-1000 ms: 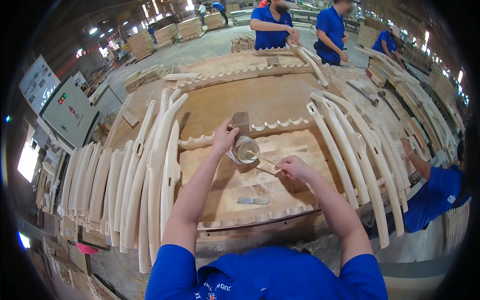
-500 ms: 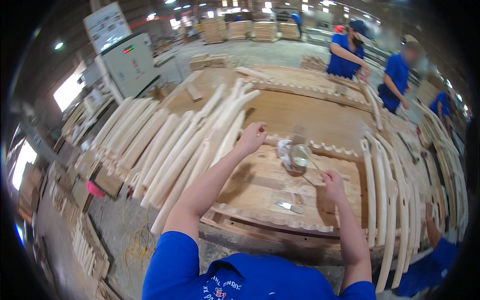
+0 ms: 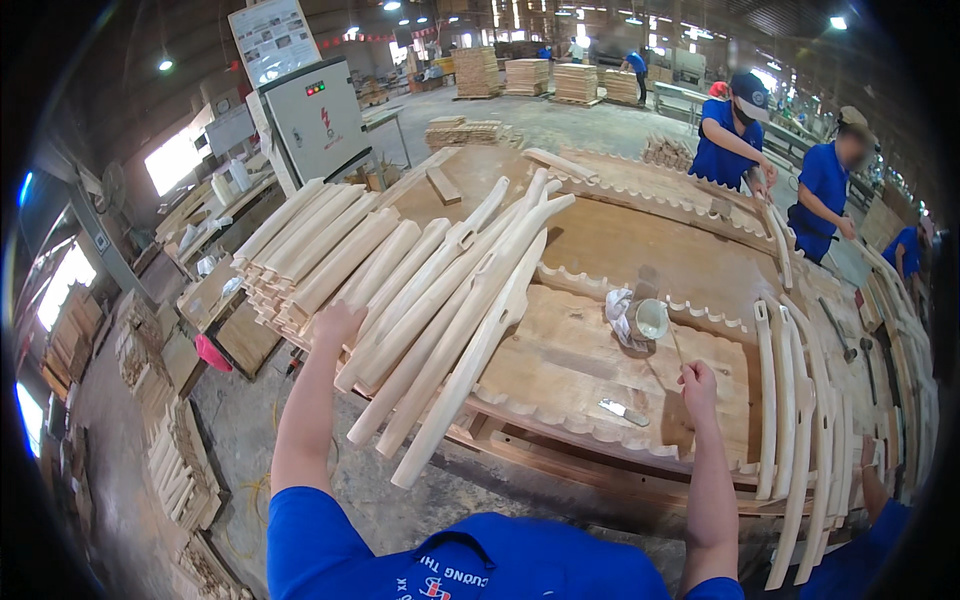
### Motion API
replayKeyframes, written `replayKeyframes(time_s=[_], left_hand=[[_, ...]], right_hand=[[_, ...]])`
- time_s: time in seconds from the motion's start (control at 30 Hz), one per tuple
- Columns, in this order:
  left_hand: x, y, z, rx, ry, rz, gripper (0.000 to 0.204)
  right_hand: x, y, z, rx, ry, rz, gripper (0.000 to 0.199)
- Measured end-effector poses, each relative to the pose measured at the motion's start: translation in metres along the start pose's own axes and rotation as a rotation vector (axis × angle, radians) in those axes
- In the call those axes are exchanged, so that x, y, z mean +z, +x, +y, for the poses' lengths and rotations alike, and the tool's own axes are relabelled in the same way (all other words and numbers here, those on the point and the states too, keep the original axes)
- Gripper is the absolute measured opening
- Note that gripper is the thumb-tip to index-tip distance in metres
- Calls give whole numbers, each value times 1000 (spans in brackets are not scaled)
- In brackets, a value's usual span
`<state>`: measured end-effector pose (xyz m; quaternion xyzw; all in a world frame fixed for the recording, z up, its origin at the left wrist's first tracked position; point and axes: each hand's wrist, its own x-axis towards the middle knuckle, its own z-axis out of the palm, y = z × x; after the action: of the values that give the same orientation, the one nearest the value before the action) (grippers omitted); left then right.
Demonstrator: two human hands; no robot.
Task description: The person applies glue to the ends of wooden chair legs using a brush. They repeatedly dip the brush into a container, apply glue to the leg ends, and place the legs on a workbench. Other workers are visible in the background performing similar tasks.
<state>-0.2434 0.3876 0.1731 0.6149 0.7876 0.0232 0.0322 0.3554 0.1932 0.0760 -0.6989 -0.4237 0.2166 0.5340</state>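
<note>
My left hand is at the near end of a pale wooden piece in the pile on the left, its fingers closed about that end and partly hidden. My right hand pinches a thin stick, whose far end goes into a small round cup. What is at the stick's tip cannot be made out. Beside the cup lies a crumpled white cloth. A flat metal blade with a handle rests on the wooden board between my hands.
Long shaped wooden posts lie slanted across the left of the table, their ends past its near edge. More curved posts stand in a row at the right. Scalloped rails lie farther back. Two co-workers work at the far right; a cabinet stands far left.
My left hand has gone from above the board, left and nearer, to the wooden pile. My right hand still holds the stick at the cup. The view has shifted.
</note>
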Motion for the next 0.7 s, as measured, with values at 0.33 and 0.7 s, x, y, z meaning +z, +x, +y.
replayKeyframes(time_s=[0.33,0.7], left_hand=[[5,-14,8,106,63,194,51],[-21,-46,-29,18,-1209,-319,47]], right_hand=[[15,-20,-14,-200,-230,292,12],[25,-21,-1,-109,-11,248,12]])
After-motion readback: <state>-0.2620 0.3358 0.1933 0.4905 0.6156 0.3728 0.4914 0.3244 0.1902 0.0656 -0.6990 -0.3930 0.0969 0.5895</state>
